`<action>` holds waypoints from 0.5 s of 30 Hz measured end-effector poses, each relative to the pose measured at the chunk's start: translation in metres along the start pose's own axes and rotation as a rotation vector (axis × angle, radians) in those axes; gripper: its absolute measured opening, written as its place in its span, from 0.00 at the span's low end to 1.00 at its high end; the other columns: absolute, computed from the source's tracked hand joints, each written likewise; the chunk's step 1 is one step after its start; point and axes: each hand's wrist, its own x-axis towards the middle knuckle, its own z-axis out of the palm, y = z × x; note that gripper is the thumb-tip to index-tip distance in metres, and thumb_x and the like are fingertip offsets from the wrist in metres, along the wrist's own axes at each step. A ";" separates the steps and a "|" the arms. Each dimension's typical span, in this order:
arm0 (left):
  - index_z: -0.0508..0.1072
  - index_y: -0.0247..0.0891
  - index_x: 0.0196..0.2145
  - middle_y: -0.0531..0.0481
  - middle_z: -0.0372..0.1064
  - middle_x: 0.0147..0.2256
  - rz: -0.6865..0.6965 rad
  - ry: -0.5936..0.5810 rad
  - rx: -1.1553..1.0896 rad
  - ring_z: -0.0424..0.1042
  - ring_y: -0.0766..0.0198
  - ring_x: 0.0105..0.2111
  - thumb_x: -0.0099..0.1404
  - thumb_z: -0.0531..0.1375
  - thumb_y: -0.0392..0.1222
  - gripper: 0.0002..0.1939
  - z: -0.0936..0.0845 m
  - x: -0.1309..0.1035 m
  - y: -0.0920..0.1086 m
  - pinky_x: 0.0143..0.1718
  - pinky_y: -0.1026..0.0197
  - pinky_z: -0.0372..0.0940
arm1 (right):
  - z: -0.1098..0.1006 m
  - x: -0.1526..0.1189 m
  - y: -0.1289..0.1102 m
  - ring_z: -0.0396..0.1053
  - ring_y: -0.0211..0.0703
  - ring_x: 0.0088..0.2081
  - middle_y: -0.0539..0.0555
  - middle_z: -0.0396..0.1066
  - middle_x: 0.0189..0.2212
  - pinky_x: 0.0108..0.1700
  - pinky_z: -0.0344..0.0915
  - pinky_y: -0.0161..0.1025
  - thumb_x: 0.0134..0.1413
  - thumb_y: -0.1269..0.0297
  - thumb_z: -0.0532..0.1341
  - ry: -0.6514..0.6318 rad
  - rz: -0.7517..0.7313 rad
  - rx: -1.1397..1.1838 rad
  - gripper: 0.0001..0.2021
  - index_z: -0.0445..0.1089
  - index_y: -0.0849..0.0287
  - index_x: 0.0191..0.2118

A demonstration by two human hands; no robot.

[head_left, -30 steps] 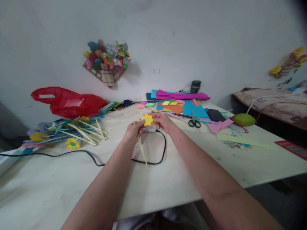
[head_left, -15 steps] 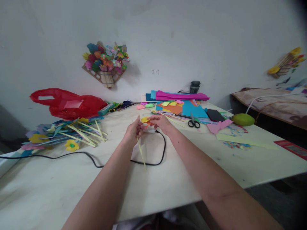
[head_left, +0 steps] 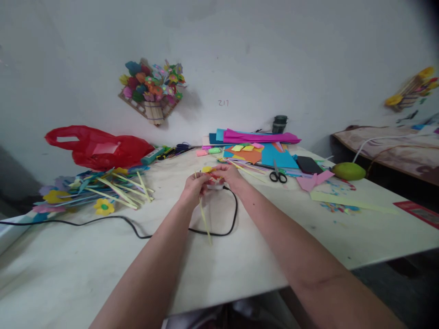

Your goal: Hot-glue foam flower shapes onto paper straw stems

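My left hand (head_left: 195,188) is closed on a thin pale yellow paper stem (head_left: 206,221), whose lower end slants down over the table. My right hand (head_left: 228,176) is closed beside it, fingertips pinching a small yellow paper flower (head_left: 206,169). Some orange-red shows between the fingers, too small to make out. The two hands nearly meet, and they hide part of both pieces. Just under them lies a white device (head_left: 215,187) with a black cord (head_left: 235,214) running out of it; its shape is mostly covered.
Left on the table are finished paper flowers (head_left: 104,207) with stems and a red plastic bag (head_left: 103,148). Coloured paper sheets (head_left: 279,157), scissors (head_left: 277,177), a phone (head_left: 307,165), a green fruit (head_left: 349,171) and paper scraps (head_left: 339,208) lie to the right. The cord crosses the table leftward.
My left hand has turned slightly and moved closer to my right hand, carrying the stem a little to the right. Less of the yellow flower shows now.
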 end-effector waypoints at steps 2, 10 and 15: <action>0.66 0.33 0.22 0.47 0.69 0.19 -0.017 0.047 0.028 0.52 0.75 0.09 0.44 0.60 0.39 0.08 0.000 0.002 -0.002 0.11 0.67 0.39 | 0.000 -0.001 -0.001 0.63 0.32 0.22 0.47 0.69 0.20 0.19 0.54 0.28 0.36 0.69 0.63 -0.002 -0.001 -0.025 0.05 0.71 0.61 0.26; 0.67 0.32 0.22 0.45 0.70 0.19 -0.036 0.081 0.024 0.53 0.74 0.09 0.45 0.59 0.39 0.06 -0.001 0.004 -0.003 0.12 0.66 0.41 | 0.002 -0.005 -0.003 0.64 0.33 0.23 0.48 0.69 0.21 0.18 0.54 0.28 0.40 0.70 0.62 -0.018 -0.003 -0.165 0.04 0.72 0.60 0.28; 0.67 0.32 0.20 0.45 0.70 0.19 -0.002 0.091 0.066 0.53 0.74 0.09 0.45 0.59 0.38 0.06 0.000 0.002 -0.003 0.12 0.66 0.42 | -0.001 -0.004 -0.004 0.69 0.39 0.29 0.52 0.73 0.29 0.26 0.63 0.33 0.45 0.69 0.60 -0.074 -0.069 -0.380 0.09 0.75 0.59 0.35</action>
